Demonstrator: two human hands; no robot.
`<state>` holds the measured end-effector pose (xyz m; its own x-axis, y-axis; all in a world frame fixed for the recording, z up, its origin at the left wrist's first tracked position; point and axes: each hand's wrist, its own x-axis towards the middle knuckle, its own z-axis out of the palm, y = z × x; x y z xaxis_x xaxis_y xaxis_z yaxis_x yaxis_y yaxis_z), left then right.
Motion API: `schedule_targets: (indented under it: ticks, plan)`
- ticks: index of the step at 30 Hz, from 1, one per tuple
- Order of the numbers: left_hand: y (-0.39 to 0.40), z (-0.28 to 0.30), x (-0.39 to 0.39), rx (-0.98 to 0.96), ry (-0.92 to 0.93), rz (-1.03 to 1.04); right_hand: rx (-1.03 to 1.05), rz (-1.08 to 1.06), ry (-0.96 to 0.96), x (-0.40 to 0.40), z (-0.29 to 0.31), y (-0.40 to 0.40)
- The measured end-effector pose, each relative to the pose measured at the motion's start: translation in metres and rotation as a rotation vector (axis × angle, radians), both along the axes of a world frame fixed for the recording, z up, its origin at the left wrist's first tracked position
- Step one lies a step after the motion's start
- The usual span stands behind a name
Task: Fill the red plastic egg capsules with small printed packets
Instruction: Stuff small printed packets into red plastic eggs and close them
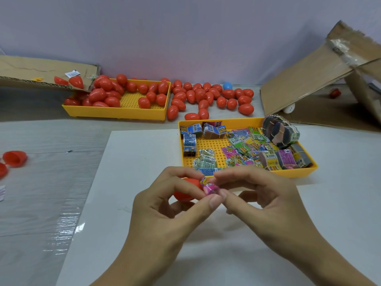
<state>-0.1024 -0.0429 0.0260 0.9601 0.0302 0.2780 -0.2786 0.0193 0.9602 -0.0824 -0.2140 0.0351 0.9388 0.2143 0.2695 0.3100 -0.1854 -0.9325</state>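
Observation:
My left hand (165, 207) holds a red egg capsule (186, 189) over the white board (127, 182); most of the capsule is hidden behind my fingers. A small pink printed packet (209, 186) sits at the capsule's mouth, pinched between my left thumb and the fingertips of my right hand (253, 195). Just beyond my hands stands a yellow tray (288, 174) with several loose and bundled printed packets (243, 149). At the back a second yellow tray (115, 114) holds several closed red eggs (105, 92), and more red eggs (206, 96) lie on the table beside it.
An open red capsule half (15, 158) and another red piece (3, 169) lie at the far left. Flat cardboard (41, 71) sits at the back left, a tilted cardboard box (321, 79) at the back right. One blue egg (227, 86) lies among the red ones.

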Motion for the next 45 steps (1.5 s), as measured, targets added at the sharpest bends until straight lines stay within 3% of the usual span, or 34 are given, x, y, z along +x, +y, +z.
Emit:
schedule_targets:
  ticks: [4, 7, 13, 19, 28, 35, 40, 45]
  plan:
    - [-0.0021, -0.0004, -0.0019, 0.182, -0.154, 0.035, -0.096, -0.023, -0.112, -0.0021, -0.0006, 0.0031]
    - [-0.0034, 0.0012, -0.0038, 0.264, -0.207, 0.067, -0.044, -0.023, -0.057, -0.0003, 0.0011, 0.0019]
    - [-0.0022, 0.0026, -0.0019, 0.136, -0.069, 0.084, 0.236, 0.02, 0.176, 0.0076, 0.0033, -0.0017]
    - [-0.0005, 0.003, -0.0008, 0.099, -0.006, 0.035, 0.202, 0.087, 0.205, 0.0067, 0.0011, -0.0004]
    - [0.0002, -0.0003, -0.0005, 0.059, 0.088, -0.036, 0.032, -0.101, 0.068, 0.0022, -0.0026, 0.0019]
    - [0.0026, -0.0032, 0.0035, -0.073, 0.257, -0.164, 0.073, -0.028, 0.068, 0.0006, -0.0029, 0.0031]
    - [0.0033, -0.0011, 0.003, -0.072, 0.208, -0.198, 0.099, -0.059, 0.008, 0.0018, -0.0044, 0.0014]
    - [0.002, -0.0009, -0.0004, 0.051, 0.066, -0.151, 0.001, -0.095, -0.185, -0.0014, -0.0049, 0.0032]
